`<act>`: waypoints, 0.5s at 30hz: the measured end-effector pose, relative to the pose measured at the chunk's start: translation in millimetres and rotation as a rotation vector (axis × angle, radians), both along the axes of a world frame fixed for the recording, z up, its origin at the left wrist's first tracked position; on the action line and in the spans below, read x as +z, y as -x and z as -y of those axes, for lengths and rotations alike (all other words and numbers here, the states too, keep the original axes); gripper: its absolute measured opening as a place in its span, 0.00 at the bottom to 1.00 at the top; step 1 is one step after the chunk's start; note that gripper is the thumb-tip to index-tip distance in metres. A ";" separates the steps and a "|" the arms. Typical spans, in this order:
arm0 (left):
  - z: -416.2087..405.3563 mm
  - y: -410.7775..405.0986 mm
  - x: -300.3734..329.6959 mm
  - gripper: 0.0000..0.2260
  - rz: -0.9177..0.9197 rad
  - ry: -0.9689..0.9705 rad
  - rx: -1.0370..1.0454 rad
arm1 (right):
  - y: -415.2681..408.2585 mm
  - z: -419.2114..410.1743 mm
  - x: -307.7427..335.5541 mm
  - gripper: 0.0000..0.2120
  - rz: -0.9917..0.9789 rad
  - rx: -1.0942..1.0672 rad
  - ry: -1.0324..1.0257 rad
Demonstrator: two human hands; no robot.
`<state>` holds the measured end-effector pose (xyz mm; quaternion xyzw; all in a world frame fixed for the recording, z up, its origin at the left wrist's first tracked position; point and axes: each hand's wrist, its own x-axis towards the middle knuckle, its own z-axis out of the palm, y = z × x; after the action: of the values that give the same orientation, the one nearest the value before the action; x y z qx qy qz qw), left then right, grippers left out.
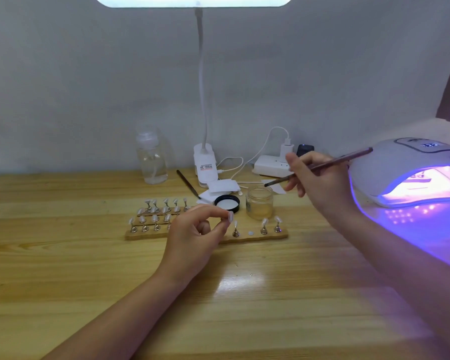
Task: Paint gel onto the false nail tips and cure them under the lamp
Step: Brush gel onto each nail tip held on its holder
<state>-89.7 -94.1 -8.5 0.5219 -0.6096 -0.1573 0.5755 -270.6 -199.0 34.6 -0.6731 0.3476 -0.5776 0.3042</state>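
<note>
**Nail tip lifted from the rack, brush at the gel jar**

At lower centre, above the pale wooden tabletop (89, 268), the left hand (195, 237) curls its fingers and pinches a small metal stand carrying a pale false nail tip (230, 216). Just behind it lies the long wooden rack (244, 238) of upright nail tips on metal holders, more rows to its left. Behind the rack stands an open clear glass jar of yellowish gel (259, 202), its black lid (227, 203) beside it. At centre right, the right hand (315, 175) grips a thin dark brush (320, 165), bristles at the jar's rim. Far right glows the white, violet-lit curing lamp (411, 175).
</note>
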 end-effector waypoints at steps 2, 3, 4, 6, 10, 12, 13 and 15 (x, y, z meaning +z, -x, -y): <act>0.2 -0.7 -0.1 0.07 0.014 -0.002 -0.004 | -7.4 -17.7 -7.4 0.12 0.007 0.048 0.071; 0.3 -1.0 -0.3 0.06 0.023 -0.005 -0.005 | -10.9 -26.5 -12.2 0.11 0.023 0.065 0.101; 0.7 -1.1 -0.8 0.07 0.027 -0.008 -0.005 | -13.7 -34.6 -17.2 0.10 0.033 0.076 0.136; 1.3 -1.0 -1.4 0.10 0.009 -0.011 0.000 | -18.5 -47.6 -26.6 0.07 -0.013 0.087 0.224; 1.5 -0.8 -1.1 0.14 -0.011 -0.024 0.012 | -23.3 -59.7 -36.7 0.11 -0.041 0.167 0.217; 1.0 -0.8 -0.7 0.15 -0.008 -0.037 0.013 | -25.7 -60.5 -37.6 0.15 0.008 0.187 0.164; 0.8 -0.7 -0.3 0.15 -0.013 -0.043 0.009 | -26.4 -60.2 -38.0 0.17 0.017 0.178 0.158; 0.3 -0.1 0.8 0.15 -0.028 -0.052 0.004 | -27.3 -59.0 -38.0 0.17 0.003 0.159 0.174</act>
<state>-89.6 -94.4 -7.7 0.5358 -0.5959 -0.1794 0.5706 -243.3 -140.1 -3.4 -0.7217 0.2410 -0.5805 0.2899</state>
